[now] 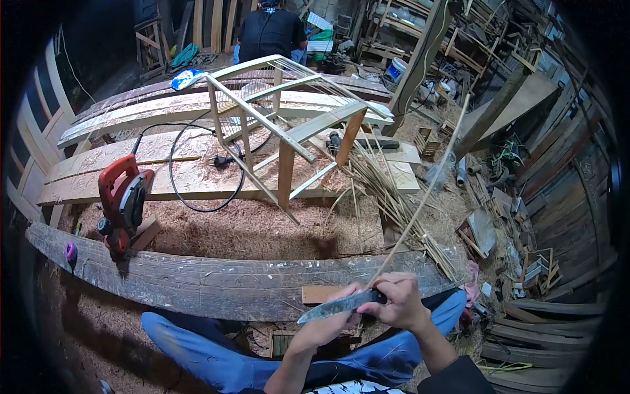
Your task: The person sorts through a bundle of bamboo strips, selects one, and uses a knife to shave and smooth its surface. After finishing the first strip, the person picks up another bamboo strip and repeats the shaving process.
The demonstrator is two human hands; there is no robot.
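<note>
1. Right hand [398, 302] grips a knife [336, 306], blade pointing left.
2. Left hand [330, 327] is beneath the blade, at a slender stick [426, 195]'s lower end.
3. Red electric planer [123, 199] and wooden frame [328, 122] stand farther out.

You've got open room along the dark plank [216, 282] between the red planer [126, 197] and the small wood block [319, 294]. Straight ahead that wooden frame [326, 123] blocks you; further right, the strip bundle [396, 203] and long strip [420, 207] kinda do too.
</note>
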